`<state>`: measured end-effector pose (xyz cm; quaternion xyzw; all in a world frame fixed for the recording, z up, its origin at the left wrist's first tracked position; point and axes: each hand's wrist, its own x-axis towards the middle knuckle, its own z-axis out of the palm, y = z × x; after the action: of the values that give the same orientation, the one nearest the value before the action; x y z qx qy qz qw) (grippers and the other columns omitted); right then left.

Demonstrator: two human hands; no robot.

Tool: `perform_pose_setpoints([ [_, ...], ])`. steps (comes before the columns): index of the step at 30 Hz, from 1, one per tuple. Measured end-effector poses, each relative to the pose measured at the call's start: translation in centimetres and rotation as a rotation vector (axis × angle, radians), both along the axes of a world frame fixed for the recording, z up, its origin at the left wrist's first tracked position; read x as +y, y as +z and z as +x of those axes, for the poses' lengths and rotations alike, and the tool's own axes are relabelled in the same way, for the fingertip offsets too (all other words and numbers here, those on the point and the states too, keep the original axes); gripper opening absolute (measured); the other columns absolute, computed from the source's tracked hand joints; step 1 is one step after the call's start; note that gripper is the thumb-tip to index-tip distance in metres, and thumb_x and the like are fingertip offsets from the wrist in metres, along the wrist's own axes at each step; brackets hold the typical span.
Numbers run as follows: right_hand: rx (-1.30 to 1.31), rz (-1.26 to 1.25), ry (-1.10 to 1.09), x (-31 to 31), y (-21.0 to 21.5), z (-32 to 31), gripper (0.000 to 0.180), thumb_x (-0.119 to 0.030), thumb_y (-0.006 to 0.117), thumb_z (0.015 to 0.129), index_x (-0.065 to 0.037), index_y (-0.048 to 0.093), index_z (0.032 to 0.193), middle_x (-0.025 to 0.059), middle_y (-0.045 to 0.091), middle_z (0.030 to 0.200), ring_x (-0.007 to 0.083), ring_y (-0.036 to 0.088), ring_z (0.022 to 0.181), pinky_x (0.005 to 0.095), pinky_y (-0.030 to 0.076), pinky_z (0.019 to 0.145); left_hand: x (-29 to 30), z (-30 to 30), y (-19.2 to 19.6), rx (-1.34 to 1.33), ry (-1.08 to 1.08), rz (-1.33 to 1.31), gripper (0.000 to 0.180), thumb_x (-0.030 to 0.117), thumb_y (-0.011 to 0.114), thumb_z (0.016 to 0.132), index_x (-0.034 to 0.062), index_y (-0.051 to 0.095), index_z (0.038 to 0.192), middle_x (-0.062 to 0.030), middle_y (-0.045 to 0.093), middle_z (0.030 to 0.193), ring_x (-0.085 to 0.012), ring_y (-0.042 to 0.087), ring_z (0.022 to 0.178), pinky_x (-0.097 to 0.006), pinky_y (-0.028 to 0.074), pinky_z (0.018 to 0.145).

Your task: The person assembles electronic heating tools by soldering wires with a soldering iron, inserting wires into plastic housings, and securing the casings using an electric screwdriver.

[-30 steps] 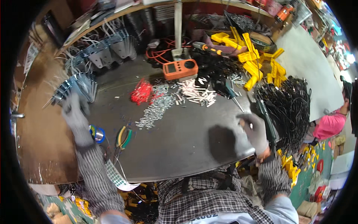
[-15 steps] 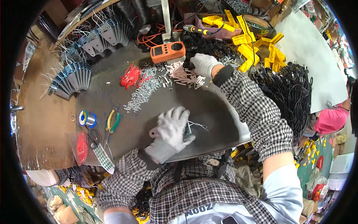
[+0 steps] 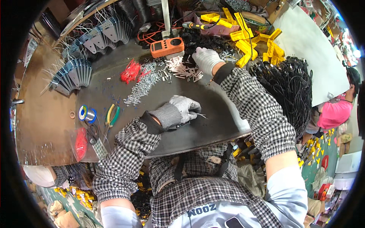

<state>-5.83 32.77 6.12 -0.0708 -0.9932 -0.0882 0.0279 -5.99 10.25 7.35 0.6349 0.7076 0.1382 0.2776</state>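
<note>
My left hand [image 3: 181,110], in a grey knit glove, is curled over a metal plate [image 3: 183,125] on the dark table mat. Most of the plate is hidden under the palm. Two thin white wires [image 3: 202,115] stick out past the fingertips. Farther off, my right hand [image 3: 206,60], also gloved, reaches to the edge of a heap of small black parts [image 3: 197,42]. Its fingers are bent together, and whatever they may hold is hidden. Pale ceramic-looking tubes [image 3: 182,69] lie just left of it, and loose screws [image 3: 228,57] to its right.
An orange meter [image 3: 167,47] stands behind the screw pile [image 3: 142,85] and red sleeves [image 3: 130,71]. Left are pliers [image 3: 112,115], a solder spool [image 3: 87,113], scissors [image 3: 92,133] and rows of wired metal plates [image 3: 72,78]. Yellow holders [image 3: 243,49] and black cords [image 3: 283,91] crowd the right.
My left hand has turned from lying flat with spread fingers to curling over the plate near its wires. My right hand stays by the black parts; the view has shifted slightly.
</note>
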Motion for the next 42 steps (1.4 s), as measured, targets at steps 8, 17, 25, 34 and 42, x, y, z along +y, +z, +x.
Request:
perform_pose_setpoints([
  [8,0.637,-0.400,-0.183,-1.2,2.3,6.0,0.020,-0.022,0.063,0.085,-0.003,0.066,0.085,0.0132,0.064,0.091,0.0289,0.065,0.086,0.0404,0.052,0.072,-1.4,0.6,-1.7,-0.126,0.171,0.313,0.012,0.016,0.058,0.088,0.0056,0.064,0.088,-0.0120,0.066,0.077,-0.0298,0.062,0.076,-0.039,0.049,0.071],
  [17,0.769,-0.840,-0.211,-13.9,-3.0,17.3,0.019,-0.007,0.070,0.077,-0.006,0.066,0.096,0.0143,0.067,0.089,0.0306,0.066,0.079,0.0358,0.052,0.069,-0.2,1.8,-2.1,0.285,0.231,0.220,0.022,0.029,0.060,0.087,0.0079,0.067,0.086,-0.0100,0.065,0.072,-0.0295,0.063,0.076,-0.038,0.047,0.081],
  [25,0.522,-0.607,-0.087,-17.6,-4.2,17.4,0.027,-0.004,0.059,0.078,-0.008,0.063,0.104,0.0101,0.063,0.097,0.0312,0.062,0.089,0.0389,0.052,0.077,-7.1,2.5,-4.5,0.345,0.382,0.369,0.080,0.051,0.075,0.067,0.0105,0.048,0.131,-0.0112,0.054,0.127,-0.0315,0.049,0.119,-0.047,0.036,0.103],
  [34,0.441,-0.412,-0.119,-15.4,-1.0,15.4,0.064,-0.008,0.068,0.067,-0.010,0.048,0.128,0.0130,0.047,0.127,0.0338,0.042,0.122,0.0457,0.035,0.099,-6.7,2.3,-5.0,0.252,0.391,0.481,0.073,0.036,0.080,0.060,0.0081,0.054,0.122,-0.0099,0.057,0.119,-0.0312,0.052,0.109,-0.044,0.041,0.095],
  [42,-0.042,0.002,-0.201,-3.5,1.8,11.4,0.010,-0.014,0.063,0.076,-0.011,0.068,0.084,0.0118,0.064,0.088,0.0281,0.062,0.092,0.0420,0.050,0.082,-8.4,1.6,-4.1,0.273,0.476,0.439,0.069,0.042,0.081,0.062,0.0071,0.054,0.115,-0.0109,0.057,0.112,-0.0308,0.052,0.106,-0.043,0.039,0.093],
])
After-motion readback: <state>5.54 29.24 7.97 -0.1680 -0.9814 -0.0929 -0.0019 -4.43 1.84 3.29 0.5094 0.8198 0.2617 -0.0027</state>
